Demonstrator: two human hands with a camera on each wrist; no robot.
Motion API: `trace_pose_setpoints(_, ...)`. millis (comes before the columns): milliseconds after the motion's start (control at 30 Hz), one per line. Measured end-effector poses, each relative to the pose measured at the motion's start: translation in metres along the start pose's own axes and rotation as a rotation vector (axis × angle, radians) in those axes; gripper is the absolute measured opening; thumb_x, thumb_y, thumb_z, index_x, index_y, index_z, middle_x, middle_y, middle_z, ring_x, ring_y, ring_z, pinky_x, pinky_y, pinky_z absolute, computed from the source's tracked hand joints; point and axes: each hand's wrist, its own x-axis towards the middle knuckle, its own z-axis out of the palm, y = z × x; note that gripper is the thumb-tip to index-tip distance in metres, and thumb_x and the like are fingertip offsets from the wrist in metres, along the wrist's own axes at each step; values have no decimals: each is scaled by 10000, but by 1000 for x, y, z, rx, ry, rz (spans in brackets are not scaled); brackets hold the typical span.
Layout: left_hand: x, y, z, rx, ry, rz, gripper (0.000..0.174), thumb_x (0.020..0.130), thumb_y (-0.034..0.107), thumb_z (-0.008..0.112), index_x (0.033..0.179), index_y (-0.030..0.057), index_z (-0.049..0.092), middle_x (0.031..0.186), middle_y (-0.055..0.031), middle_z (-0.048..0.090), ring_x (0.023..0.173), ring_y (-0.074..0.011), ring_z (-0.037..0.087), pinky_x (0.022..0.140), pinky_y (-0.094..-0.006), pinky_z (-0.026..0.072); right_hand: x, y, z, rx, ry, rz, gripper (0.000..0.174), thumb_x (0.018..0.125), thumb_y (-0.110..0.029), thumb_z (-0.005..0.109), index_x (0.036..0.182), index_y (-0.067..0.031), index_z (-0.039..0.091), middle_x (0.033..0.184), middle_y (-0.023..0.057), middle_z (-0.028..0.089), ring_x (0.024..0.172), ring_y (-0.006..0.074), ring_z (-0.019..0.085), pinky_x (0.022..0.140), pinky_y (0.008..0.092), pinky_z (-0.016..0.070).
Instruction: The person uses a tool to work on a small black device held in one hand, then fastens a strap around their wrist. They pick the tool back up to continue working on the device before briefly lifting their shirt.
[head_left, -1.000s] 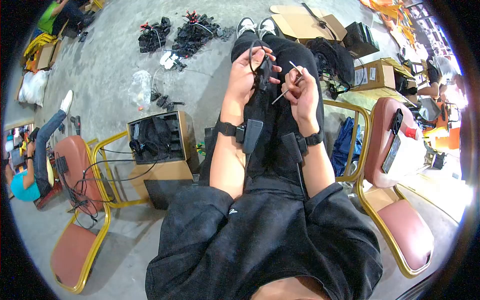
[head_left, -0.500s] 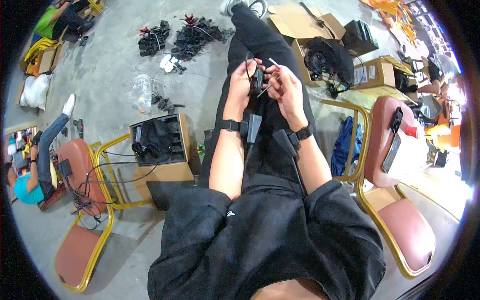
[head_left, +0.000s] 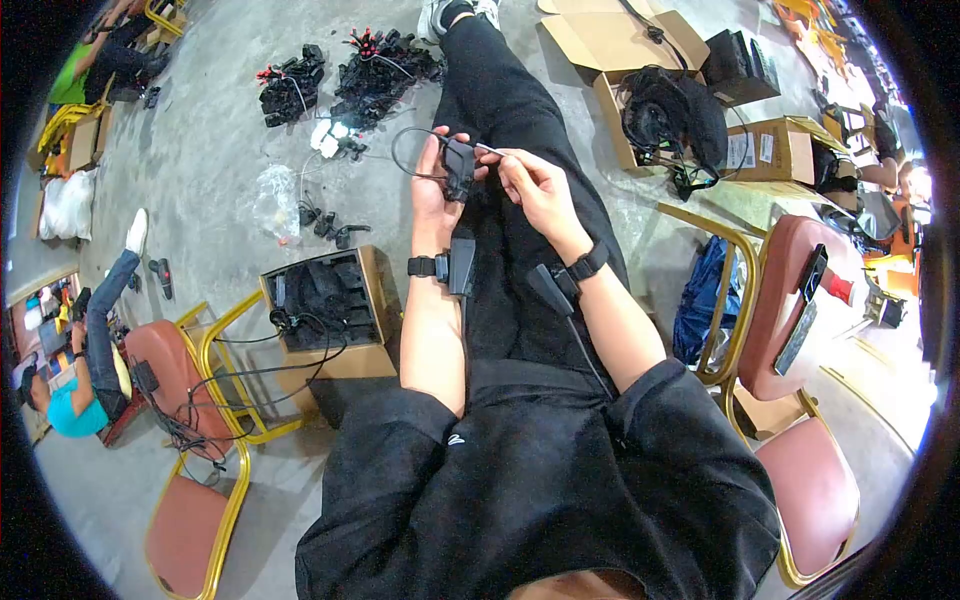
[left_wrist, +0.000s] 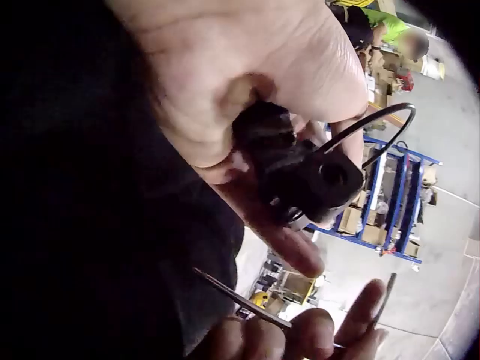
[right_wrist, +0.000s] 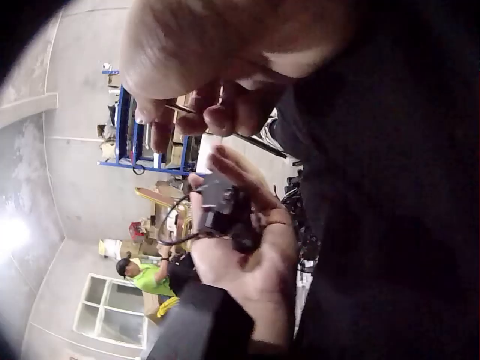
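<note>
Landmark: we take the open box (head_left: 372, 300) with its black insert, standing on the floor by the person's left leg, as our fixed mark.
Left hand: the left hand (head_left: 430, 190) is raised over the lap, beyond the box and to its right; its fingers and thumb are curled round a black device (head_left: 459, 168) and grip it firmly.
Device: it sits in the left palm, off the lap; a thin cable loop (head_left: 405, 150) arcs out of it on the side towards the box.
Right hand: the right hand (head_left: 535, 185) is farther right of the box, just beside the device; thumb and fingertips pinch slim metal tweezers (head_left: 490, 150), whose tip reaches the device's top edge; we cannot tell if it touches.
Head view only: it shows both forearms, and heaps of black parts (head_left: 385, 65) on the floor well beyond the box; a chair (head_left: 790, 400) stands on the far side of the lap from the box.
Left wrist view only: we see the device's underside with a round socket, the fingers wrapped behind it, and two separate tweezer arms below it.
Right wrist view only: it shows the device from the tool's side, seated in the left palm, with a blue rack (right_wrist: 124, 127) far behind; the tweezers are hardly visible here.
</note>
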Motion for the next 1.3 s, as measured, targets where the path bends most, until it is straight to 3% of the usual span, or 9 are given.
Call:
trace_pose_setpoints(133, 4, 12, 28, -96, -78, 61, 289, 966, 342, 489, 1149, 124, 534, 1069, -160, 612, 952, -399, 633, 667, -493, 597, 8, -1, 1, -118, 17, -176, 192, 950, -154, 560, 1008, -11, 675, 784, -2, 613, 637, 75, 481, 581, 233, 419)
trace_pose_setpoints(200, 3, 14, 44, -97, -138, 42, 291, 964, 343, 491, 1149, 122, 534, 1064, -160, 613, 957, -403, 632, 664, -493, 598, 2, -4, 0, -363, 30, -426, 183, 956, -112, 533, 987, 13, 662, 782, 36, 617, 709, 108, 560, 669, 242, 449)
trace_pose_setpoints(367, -11, 10, 54, 52, -110, 68, 294, 950, 348, 502, 1131, 117, 532, 1047, -151, 620, 938, -409, 638, 655, -482, 602, -10, 3, -2, -388, -28, -327, 135, 921, -132, 593, 945, -25, 672, 799, 79, 640, 642, 115, 551, 592, 256, 436)
trace_pose_setpoints(467, -18, 9, 49, 49, -33, 105, 280, 934, 348, 521, 1114, 136, 545, 1036, -133, 627, 931, -394, 644, 660, -473, 593, -9, -5, 1, -364, -26, -281, 184, 956, -123, 543, 967, 23, 655, 893, 76, 693, 856, 119, 623, 782, 269, 485)
trace_pose_setpoints(633, -25, 23, 75, 23, -68, 184, 246, 912, 294, 529, 1106, 147, 568, 1003, -129, 639, 926, -392, 645, 670, -475, 590, -22, -31, -3, -388, -21, -268, 216, 963, -155, 538, 971, 26, 656, 844, 39, 684, 712, 65, 533, 654, 231, 444)
trace_pose_setpoints(700, -29, 28, 90, 71, -77, 185, 259, 905, 298, 527, 1104, 136, 563, 1009, -133, 636, 918, -394, 646, 678, -475, 591, -25, -33, -5, -378, -2, -287, 174, 930, -148, 581, 954, -2, 673, 842, 94, 693, 764, 123, 628, 704, 264, 488)
trace_pose_setpoints(900, -27, 8, 87, 250, -68, 118, 289, 910, 341, 509, 1100, 126, 541, 1015, -128, 621, 902, -361, 653, 676, -473, 593, -26, -19, -14, -416, 44, -371, 172, 933, -146, 578, 967, -4, 671, 857, 115, 690, 783, 171, 655, 719, 275, 493)
trace_pose_setpoints(1100, -25, -13, 79, 278, 15, 106, 304, 918, 351, 498, 1107, 114, 527, 1002, -116, 624, 883, -341, 659, 738, -462, 562, -21, -2, -30, -212, 101, -151, 211, 958, -175, 551, 945, 4, 661, 831, 36, 673, 757, 68, 561, 695, 231, 452)
trace_pose_setpoints(1300, -33, -6, 70, 352, 37, 139, 355, 912, 342, 497, 1123, 63, 553, 1021, -117, 633, 880, -347, 664, 767, -438, 560, -33, 0, -26, -333, 45, -284, 198, 934, -186, 590, 926, -4, 668, 793, 33, 661, 710, 61, 547, 621, 230, 442)
